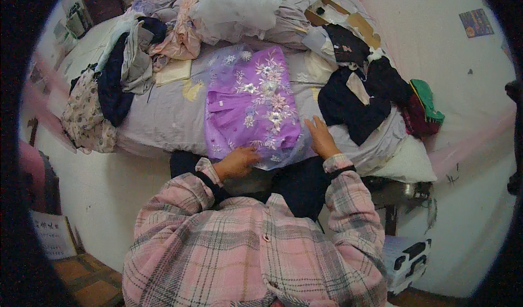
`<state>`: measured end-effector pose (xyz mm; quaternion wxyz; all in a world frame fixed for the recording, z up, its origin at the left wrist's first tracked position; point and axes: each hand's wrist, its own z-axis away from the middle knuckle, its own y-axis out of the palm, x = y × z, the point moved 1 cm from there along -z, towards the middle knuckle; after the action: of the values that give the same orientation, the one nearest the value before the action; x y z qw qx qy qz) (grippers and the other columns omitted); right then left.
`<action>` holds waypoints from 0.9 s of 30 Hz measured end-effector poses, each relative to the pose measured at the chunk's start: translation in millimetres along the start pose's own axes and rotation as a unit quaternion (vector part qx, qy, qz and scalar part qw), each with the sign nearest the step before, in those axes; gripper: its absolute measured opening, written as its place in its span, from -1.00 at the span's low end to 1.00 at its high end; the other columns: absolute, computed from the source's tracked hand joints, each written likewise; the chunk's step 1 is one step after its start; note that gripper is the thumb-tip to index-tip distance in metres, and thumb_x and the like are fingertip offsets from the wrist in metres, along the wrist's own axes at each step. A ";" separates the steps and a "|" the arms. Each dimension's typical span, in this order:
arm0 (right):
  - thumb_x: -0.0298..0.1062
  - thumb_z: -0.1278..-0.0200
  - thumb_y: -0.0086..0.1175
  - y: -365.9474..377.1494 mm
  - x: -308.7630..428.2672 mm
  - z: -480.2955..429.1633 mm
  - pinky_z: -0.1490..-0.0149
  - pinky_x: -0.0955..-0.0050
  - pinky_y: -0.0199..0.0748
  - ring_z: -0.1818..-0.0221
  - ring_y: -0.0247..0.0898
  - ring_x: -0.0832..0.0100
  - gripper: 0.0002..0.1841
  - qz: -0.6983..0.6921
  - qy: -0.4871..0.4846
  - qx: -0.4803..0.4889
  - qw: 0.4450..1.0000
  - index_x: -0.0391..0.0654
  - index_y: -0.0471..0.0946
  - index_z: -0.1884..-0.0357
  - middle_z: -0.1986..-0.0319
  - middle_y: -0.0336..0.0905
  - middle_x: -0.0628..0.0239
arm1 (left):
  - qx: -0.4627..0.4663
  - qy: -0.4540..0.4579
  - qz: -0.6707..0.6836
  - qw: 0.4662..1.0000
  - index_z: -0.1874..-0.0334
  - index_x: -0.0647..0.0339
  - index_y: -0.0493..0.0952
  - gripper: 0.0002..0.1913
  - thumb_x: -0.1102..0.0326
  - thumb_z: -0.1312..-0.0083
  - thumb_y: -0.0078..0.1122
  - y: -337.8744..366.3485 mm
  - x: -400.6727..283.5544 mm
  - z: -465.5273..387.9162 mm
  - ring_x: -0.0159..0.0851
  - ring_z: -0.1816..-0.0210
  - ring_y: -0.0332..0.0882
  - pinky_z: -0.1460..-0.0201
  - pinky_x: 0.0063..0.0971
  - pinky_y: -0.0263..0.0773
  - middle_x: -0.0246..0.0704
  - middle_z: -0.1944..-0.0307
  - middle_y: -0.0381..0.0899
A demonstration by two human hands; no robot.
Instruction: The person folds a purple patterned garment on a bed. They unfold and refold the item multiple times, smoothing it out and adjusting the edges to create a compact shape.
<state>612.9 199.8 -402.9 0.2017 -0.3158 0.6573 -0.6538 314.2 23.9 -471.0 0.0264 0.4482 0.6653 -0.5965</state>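
A purple garment (229, 121) with white and pink embroidered flowers lies folded on a bed, on sheer bluish-violet fabric (222, 59) that shows around its edges. My left hand (239, 162) is at the near edge of the purple cloth, fingers pointing right; whether they pinch the cloth I cannot tell. My right hand (321, 137) rests beside the garment's lower right edge, its fingers apart, over the sheer fabric and the grey sheet (163, 121). A small white tag shows on the purple cloth.
Heaped clothes, including a floral cloth (88, 115) and a dark blue one (116, 84), lie at left. Black clothes (347, 102) and a green cloth (425, 98) lie at right. Sheer white fabric (237, 8) is piled behind, near an open cardboard box (316, 15). A white pillow (410, 162) lies at the right edge.
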 end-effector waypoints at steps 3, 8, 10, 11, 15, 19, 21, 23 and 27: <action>-0.72 0.08 0.08 11.5 -15.3 -7.7 -0.25 0.10 0.40 -0.22 0.32 -0.20 -0.17 -0.005 -0.005 -0.008 1.000 -0.02 0.31 -0.38 -0.24 0.34 -0.24 | 0.096 -0.040 -0.084 0.991 -0.04 0.17 0.57 -0.54 0.33 -0.01 0.28 12.4 7.1 9.4 0.13 -0.13 0.49 -0.20 -0.06 0.40 -0.10 -0.10 0.56; -0.52 0.03 0.24 25.1 -41.1 -1.4 -0.06 0.14 0.52 0.10 0.55 -0.11 -0.43 -0.080 0.122 0.091 0.985 -0.09 0.54 -0.15 0.15 0.64 -0.08 | 0.080 -0.104 0.000 0.991 0.01 0.18 0.59 -0.57 0.32 0.01 0.27 15.5 25.9 24.7 0.13 -0.06 0.51 -0.15 -0.06 0.42 -0.09 -0.03 0.57; -0.46 0.07 0.33 17.7 -47.8 5.0 -0.02 0.17 0.54 0.15 0.59 -0.05 -0.51 -0.115 0.121 0.073 0.983 -0.11 0.62 -0.04 0.21 0.67 -0.01 | 0.062 -0.102 0.004 0.993 0.01 0.19 0.59 -0.56 0.35 0.02 0.27 17.8 30.7 28.6 0.11 -0.03 0.53 -0.11 -0.07 0.44 -0.09 0.02 0.58; -0.44 0.09 0.37 10.7 -51.0 7.5 -0.02 0.18 0.54 0.15 0.60 -0.02 -0.53 -0.127 0.140 0.076 0.979 -0.11 0.64 0.01 0.20 0.67 0.01 | 0.054 -0.100 0.005 0.994 0.01 0.20 0.60 -0.55 0.36 0.03 0.27 19.2 32.4 30.1 0.10 -0.01 0.54 -0.09 -0.08 0.45 -0.09 0.04 0.59; -0.43 0.11 0.37 -40.9 -56.4 23.5 0.15 0.30 0.58 0.27 0.65 0.22 -0.58 -0.200 0.248 0.058 0.946 -0.12 0.67 0.08 0.36 0.68 0.12 | 0.001 -0.113 0.059 0.992 -0.02 0.20 0.60 -0.54 0.38 0.02 0.30 23.4 34.0 29.4 0.08 0.04 0.55 -0.04 -0.10 0.47 -0.11 0.15 0.61; -0.44 0.09 0.38 -104.3 -43.2 31.4 0.25 0.50 0.48 0.39 0.54 0.51 -0.70 -0.302 0.210 0.026 0.930 -0.16 0.69 0.21 0.46 0.62 0.35 | 0.011 -0.172 0.030 0.985 -0.05 0.16 0.60 -0.55 0.32 -0.03 0.34 20.0 26.0 26.1 0.06 0.08 0.57 -0.01 -0.09 0.48 -0.13 0.22 0.63; -0.47 0.04 0.35 -129.6 -28.6 37.7 0.21 0.54 0.45 0.35 0.49 0.57 -0.79 -0.383 0.140 -0.017 0.913 -0.20 0.69 0.29 0.44 0.60 0.40 | 0.029 -0.197 0.003 0.980 -0.05 0.12 0.61 -0.56 0.28 -0.05 0.35 17.0 21.7 21.6 0.05 0.09 0.57 -0.01 -0.10 0.48 -0.14 0.23 0.64; -0.47 0.00 0.32 -144.4 -17.4 40.8 0.18 0.54 0.45 0.32 0.50 0.56 -0.82 -0.442 0.095 -0.045 0.891 -0.21 0.69 0.30 0.42 0.60 0.40 | 0.045 -0.200 -0.019 0.979 -0.03 0.07 0.64 -0.57 0.24 -0.05 0.36 14.9 17.4 17.7 0.05 0.11 0.58 -0.01 -0.10 0.47 -0.14 0.24 0.66; -0.44 -0.07 0.30 -131.7 -20.9 27.1 0.16 0.56 0.44 0.30 0.50 0.56 -0.81 -0.415 0.121 -0.074 0.899 -0.22 0.68 0.24 0.35 0.62 0.37 | 0.039 -0.173 -0.046 0.983 0.08 0.03 0.69 -0.64 0.23 -0.02 0.34 14.1 14.4 11.6 0.07 0.21 0.62 0.07 -0.08 0.50 -0.13 0.33 0.68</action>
<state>666.3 201.3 -277.7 -0.1934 -0.4922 0.5328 -0.6607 308.7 20.9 -493.4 0.0962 0.3081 0.6466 -0.6912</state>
